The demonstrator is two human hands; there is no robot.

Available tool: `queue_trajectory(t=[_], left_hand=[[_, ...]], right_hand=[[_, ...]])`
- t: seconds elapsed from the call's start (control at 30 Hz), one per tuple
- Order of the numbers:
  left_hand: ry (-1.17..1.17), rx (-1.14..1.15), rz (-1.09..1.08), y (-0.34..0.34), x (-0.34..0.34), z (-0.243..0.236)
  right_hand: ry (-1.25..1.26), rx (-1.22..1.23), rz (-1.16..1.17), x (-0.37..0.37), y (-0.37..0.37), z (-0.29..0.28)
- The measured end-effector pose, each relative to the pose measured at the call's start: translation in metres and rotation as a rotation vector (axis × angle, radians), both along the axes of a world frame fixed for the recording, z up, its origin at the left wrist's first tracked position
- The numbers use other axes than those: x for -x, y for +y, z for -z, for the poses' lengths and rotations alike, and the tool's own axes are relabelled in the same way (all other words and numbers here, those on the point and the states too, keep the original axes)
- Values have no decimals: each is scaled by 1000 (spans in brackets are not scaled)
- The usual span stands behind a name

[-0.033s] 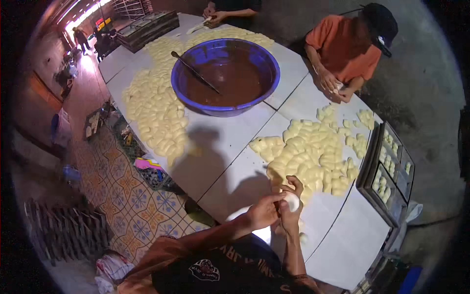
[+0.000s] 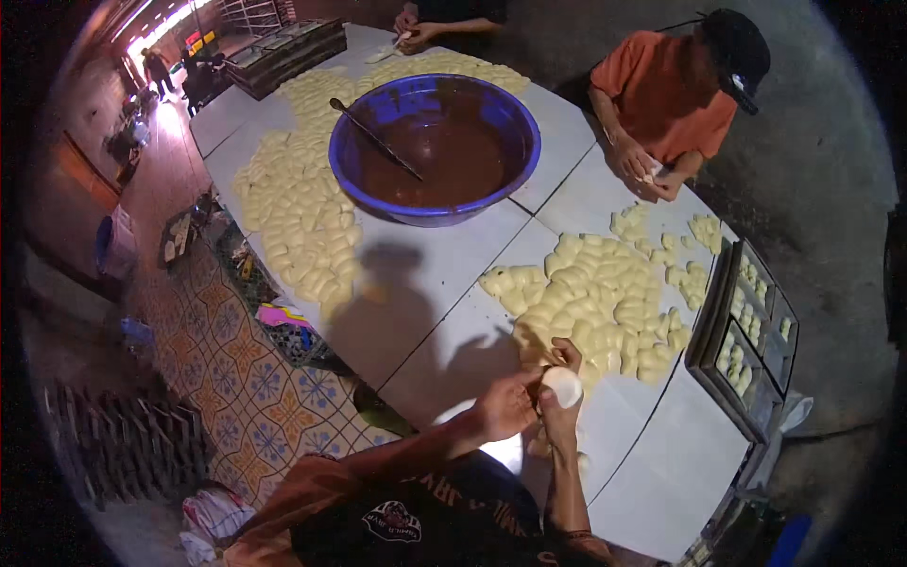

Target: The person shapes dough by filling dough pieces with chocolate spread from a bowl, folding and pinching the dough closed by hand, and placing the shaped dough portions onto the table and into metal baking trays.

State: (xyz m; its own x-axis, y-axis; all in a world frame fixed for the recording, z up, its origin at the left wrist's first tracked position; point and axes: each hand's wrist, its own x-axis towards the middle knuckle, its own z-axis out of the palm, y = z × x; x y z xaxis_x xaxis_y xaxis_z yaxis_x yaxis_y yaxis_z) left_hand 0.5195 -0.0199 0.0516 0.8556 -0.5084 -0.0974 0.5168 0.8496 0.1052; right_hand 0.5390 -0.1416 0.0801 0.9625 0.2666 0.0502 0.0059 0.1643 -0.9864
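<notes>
A round, flattened piece of white dough rests in my right hand, whose fingers and thumb curl round its edge. My left hand is close against the left side of this dough with its fingers curled in. What those left fingers pinch, if anything, is hidden. Just beyond my hands lies a spread of pale yellow dough pieces, packed closely on the white-topped table. A white, brightly lit thing shows partly behind my left forearm.
A blue basin of brown filling with a dark spoon stands mid-table. More dough pieces lie left of it. Partitioned trays stand at the right edge. A person in orange handles dough across the table; another works farther back.
The dough in my right hand shows more of its round face. My left fingers have shifted slightly left, off its face. Across the table, the other people's hands have moved a little.
</notes>
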Motion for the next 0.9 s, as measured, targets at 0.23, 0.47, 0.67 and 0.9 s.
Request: queue_trajectory(t=[0.23, 0.47, 0.67, 0.9], left_hand=[[-460, -924, -137, 111, -207, -48], [-228, -2049, -36, 204, -362, -38], [-237, -2017, -83, 171, -325, -41], [-266, -1087, 10, 89, -162, -76]], right_hand=[[0, -111, -68, -40, -4, -12], [50, -229, -95, -45, 8, 10], [123, -192, -18, -37, 2, 17], [418, -786, 88, -41, 11, 27]])
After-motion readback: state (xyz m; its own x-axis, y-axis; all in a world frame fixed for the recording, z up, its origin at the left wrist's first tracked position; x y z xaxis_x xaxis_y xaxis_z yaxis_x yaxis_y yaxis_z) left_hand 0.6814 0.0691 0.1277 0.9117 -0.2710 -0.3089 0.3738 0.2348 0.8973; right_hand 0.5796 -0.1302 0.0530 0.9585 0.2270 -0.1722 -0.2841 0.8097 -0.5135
